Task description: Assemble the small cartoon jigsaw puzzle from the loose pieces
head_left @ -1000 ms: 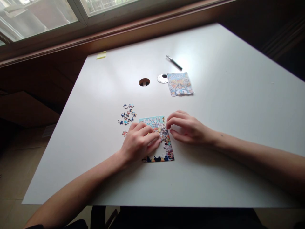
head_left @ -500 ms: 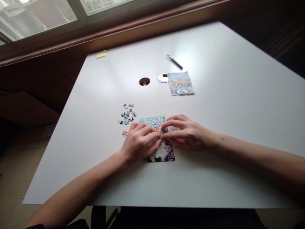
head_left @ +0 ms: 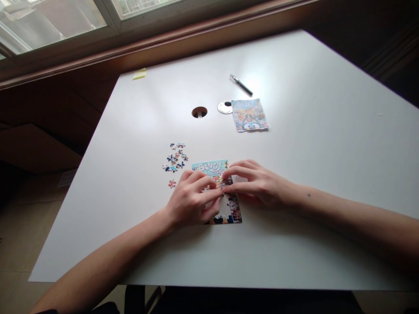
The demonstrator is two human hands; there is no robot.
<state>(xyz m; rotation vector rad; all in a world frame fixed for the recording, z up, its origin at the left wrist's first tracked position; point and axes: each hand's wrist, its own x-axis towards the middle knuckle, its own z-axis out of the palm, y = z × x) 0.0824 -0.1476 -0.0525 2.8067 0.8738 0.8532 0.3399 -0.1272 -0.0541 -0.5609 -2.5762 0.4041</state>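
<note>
A partly assembled jigsaw puzzle (head_left: 209, 166) with "Bluey" lettering lies flat on the white table, with a pale gap in its lower middle. My left hand (head_left: 194, 198) covers its left side, the index finger stretched to the picture and the thumb apart below. From the right, my right hand (head_left: 258, 183) rests spread fingertips on the puzzle's right part, close to the left index fingertip. Any small piece under the fingertips is hidden. Loose puzzle pieces (head_left: 173, 167) lie in a cluster left of the puzzle, and one reddish piece (head_left: 172, 183) sits nearest my left hand.
Behind the puzzle lies a crinkled picture sheet (head_left: 250, 115), overlapping a round silver cover (head_left: 224, 107). A dark pen (head_left: 241, 85) is farther back. The white table (head_left: 310, 131) has a cable hole (head_left: 199, 112) and a yellow sticky note (head_left: 139, 73) at its far left corner.
My left index finger has shifted slightly and its thumb has drawn down, covering more of the puzzle's lower left. My right hand stays almost in place.
</note>
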